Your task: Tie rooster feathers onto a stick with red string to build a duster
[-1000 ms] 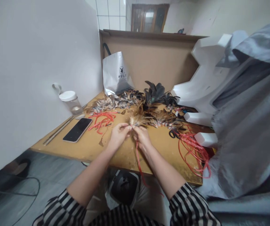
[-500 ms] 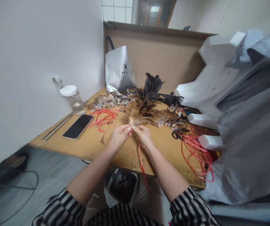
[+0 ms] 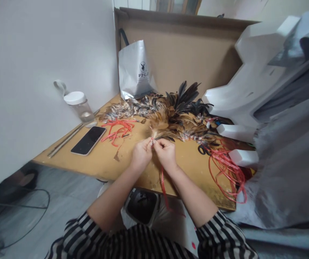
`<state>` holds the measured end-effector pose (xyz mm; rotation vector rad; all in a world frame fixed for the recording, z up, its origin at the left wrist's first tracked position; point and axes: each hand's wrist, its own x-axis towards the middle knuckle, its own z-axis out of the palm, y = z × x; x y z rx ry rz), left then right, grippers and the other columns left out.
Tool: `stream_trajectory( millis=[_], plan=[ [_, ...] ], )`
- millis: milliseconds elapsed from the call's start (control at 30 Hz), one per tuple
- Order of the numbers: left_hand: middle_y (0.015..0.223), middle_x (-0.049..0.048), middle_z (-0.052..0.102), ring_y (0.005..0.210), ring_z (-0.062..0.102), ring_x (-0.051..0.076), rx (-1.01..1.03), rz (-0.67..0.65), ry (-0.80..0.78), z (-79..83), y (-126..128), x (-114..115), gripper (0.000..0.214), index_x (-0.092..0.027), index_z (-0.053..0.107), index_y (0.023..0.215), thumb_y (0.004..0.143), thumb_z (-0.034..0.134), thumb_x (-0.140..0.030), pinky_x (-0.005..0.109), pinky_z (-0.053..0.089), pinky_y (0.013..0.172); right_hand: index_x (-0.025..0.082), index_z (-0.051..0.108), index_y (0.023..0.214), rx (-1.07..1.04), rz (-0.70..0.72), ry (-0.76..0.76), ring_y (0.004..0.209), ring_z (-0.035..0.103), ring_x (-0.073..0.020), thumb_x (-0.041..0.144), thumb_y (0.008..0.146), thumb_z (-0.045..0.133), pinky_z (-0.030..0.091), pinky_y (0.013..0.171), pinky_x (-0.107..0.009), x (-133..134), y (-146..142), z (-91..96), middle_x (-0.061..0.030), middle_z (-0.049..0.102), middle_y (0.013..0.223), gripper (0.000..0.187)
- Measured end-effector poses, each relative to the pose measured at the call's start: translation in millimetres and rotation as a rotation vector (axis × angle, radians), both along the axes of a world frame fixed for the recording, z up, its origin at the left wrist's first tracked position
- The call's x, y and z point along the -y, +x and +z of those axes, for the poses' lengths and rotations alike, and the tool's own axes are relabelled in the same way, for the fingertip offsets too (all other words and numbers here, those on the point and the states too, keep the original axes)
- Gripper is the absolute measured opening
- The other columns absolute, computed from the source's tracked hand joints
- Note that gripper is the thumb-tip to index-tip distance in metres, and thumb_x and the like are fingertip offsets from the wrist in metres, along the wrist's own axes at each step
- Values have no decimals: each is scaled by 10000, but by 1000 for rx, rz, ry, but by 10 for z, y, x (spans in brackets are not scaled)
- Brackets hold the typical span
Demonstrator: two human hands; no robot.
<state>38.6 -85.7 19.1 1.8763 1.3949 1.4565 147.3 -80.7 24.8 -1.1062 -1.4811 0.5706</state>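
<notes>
A bunch of brown feathers (image 3: 161, 120) points away from me, its pale quill end at my fingertips. My left hand (image 3: 141, 153) is closed in a pinch at that end. Right beside it, my right hand (image 3: 165, 153) pinches too, thumb and forefinger almost touching the left ones. A red plastic ribbon (image 3: 163, 185) hangs from between the hands over the table's front edge, and a bit of red shows at the fingertips. Exactly which fingers grip quills and which grip ribbon is hidden. Black feathers (image 3: 183, 97) stand up behind the bunch.
Bundled feathers (image 3: 132, 108) lie along the back of the table (image 3: 89, 163). Red ribbon pieces (image 3: 119, 129), a phone (image 3: 88, 140), sticks (image 3: 65, 140) and a lidded jar (image 3: 80, 106) are leftward. Scissors (image 3: 203, 149) and a ribbon tangle (image 3: 227, 169) lie right. A silver bag (image 3: 135, 70) stands behind.
The view has tipped slightly downward. Both hands stay together at the quill end, turned a little with knuckles more raised. The black feathers lean further right.
</notes>
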Motion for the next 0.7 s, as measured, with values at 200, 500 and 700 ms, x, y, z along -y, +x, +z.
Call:
stream_trajectory(
  millis=[200,500,700],
  plan=[
    [813,98,646,773,599,189,-295,161,107,78,10,73,316,-153,619,1094,881,392,-201,306,466,746,150,624,575,-253,53,-151,507,419,-100,411,707,613,338,520,-230,-70,-82,-54,15,533,525,292],
    [924,93,616,842,572,176,145,-26,4,120,76,125,320,-170,597,1124,841,473,-252,296,471,730,157,613,613,-701,261,-375,513,535,-114,363,591,726,430,524,-240,-97,-54,-19,7,603,569,236],
    [664,3,536,449,365,38,699,-408,-464,266,27,159,321,-121,630,951,753,593,-372,166,231,392,161,606,644,-714,507,-435,390,491,-108,373,630,716,405,416,-242,-72,2,61,44,515,459,239]
  ],
)
